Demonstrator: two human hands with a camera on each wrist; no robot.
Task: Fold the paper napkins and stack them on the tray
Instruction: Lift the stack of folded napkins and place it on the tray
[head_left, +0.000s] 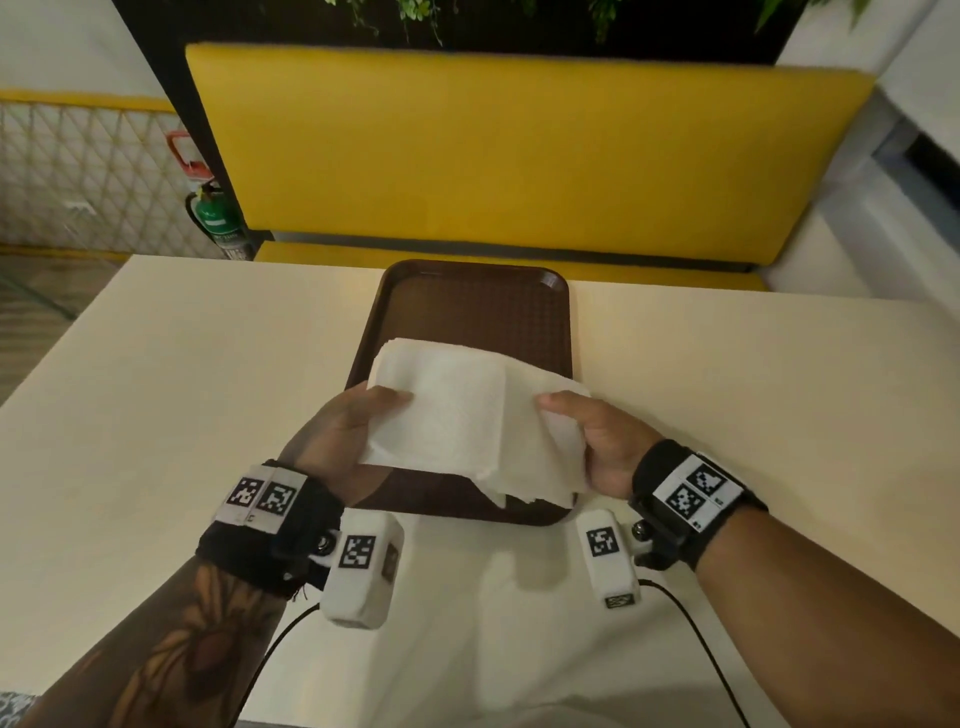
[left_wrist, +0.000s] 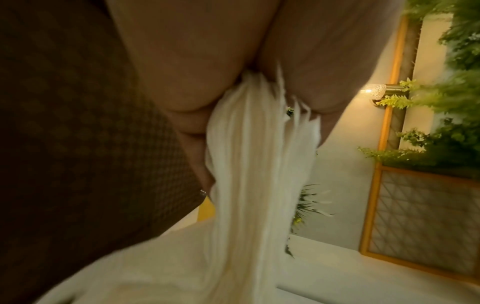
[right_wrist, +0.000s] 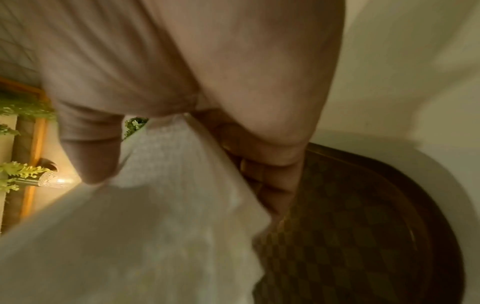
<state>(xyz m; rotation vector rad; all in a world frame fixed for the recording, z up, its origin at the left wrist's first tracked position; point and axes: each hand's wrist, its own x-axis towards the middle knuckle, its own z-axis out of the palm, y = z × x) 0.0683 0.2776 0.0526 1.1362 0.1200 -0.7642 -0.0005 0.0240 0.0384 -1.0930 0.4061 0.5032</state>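
Holding a thick bundle of white embossed paper napkins (head_left: 457, 415) above the near half of a dark brown, textured rectangular plastic tray (head_left: 467, 306), the left hand (head_left: 337, 436) and right hand (head_left: 602, 441) each grip one side, thumb over the top sheet, fingers curled beneath. The tray rests on a cream tabletop (head_left: 727, 389). No separate folded stack is visible on it, so the task appears early; whether any sheet is already folded cannot be told. The head view alone shows the overall layout. The left wrist view reveals many loose sheet edges fanning from the pinch; the right wrist view, though blurred, shows the embossed surface and the tray's rounded rim below.
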